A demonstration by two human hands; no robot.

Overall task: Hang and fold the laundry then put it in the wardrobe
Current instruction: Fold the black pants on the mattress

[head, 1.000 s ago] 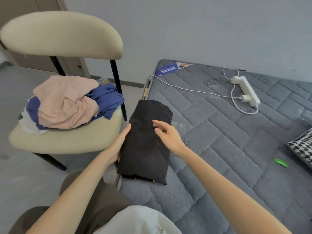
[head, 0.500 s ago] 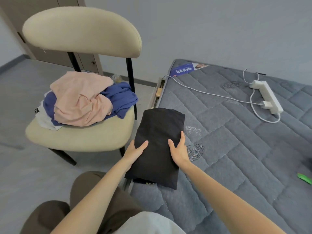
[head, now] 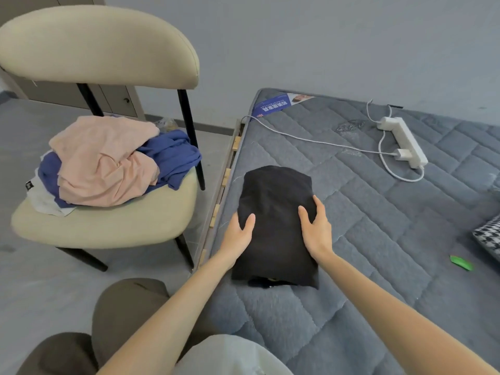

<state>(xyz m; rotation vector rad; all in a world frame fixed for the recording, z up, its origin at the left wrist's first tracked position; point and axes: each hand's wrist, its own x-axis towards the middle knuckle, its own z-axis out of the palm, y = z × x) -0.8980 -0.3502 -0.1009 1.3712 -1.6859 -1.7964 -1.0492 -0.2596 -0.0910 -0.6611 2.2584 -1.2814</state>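
black folded garment (head: 276,193) centre frame on bed (head: 378,239), near its left edge. left hand (head: 239,235) and right hand (head: 316,232) flank it, thumbs on top, fingers fairly straight, no real grip. suggest: slide fingers under both sides, lift level so folds hold.

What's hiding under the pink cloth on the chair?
A blue garment pokes out beneath the pink cloth, and a white cloth below that. Anything deeper in the pile is covered.
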